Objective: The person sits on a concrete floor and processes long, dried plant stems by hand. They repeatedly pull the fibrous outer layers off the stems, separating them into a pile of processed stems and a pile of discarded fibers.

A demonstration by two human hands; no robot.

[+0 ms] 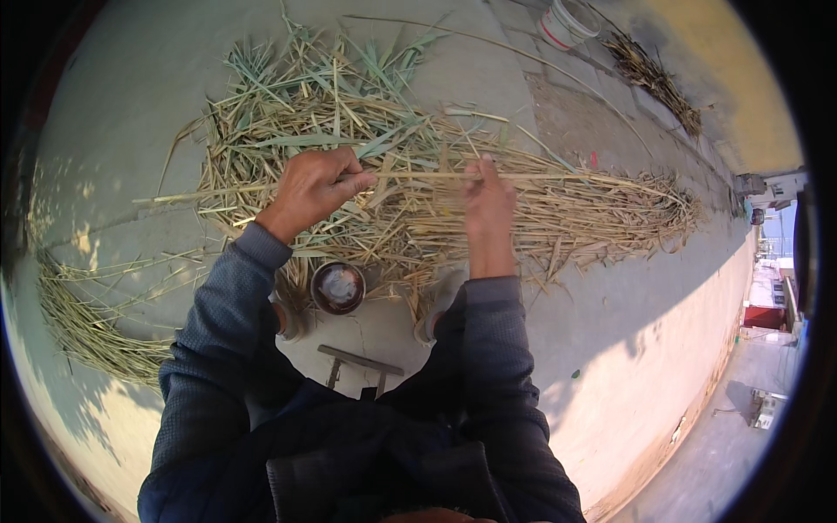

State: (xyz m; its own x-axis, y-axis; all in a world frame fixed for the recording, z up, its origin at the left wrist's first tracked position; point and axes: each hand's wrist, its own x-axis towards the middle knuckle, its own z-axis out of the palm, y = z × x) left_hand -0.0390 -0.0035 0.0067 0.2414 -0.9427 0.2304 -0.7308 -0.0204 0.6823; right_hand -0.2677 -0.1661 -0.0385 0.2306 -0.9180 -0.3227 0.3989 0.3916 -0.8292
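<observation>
My left hand (316, 186) is closed around a long pale reed stalk (418, 175) that runs level across the view. My right hand (488, 202) grips the same stalk further right, its fingers curled over it. Both hands hover above a wide heap of dry reeds and green leaves (366, 122) spread on the concrete ground. The heap's feathery tips (649, 202) point right. My grey-sleeved forearms come up from the lower edge.
A round metal cup (338, 287) sits on the ground between my shoes. A small wooden stool (359, 363) is under me. A stripped reed bundle (87, 318) lies at left. A white bucket (567, 22) and another reed pile (658, 78) stand at the far top right.
</observation>
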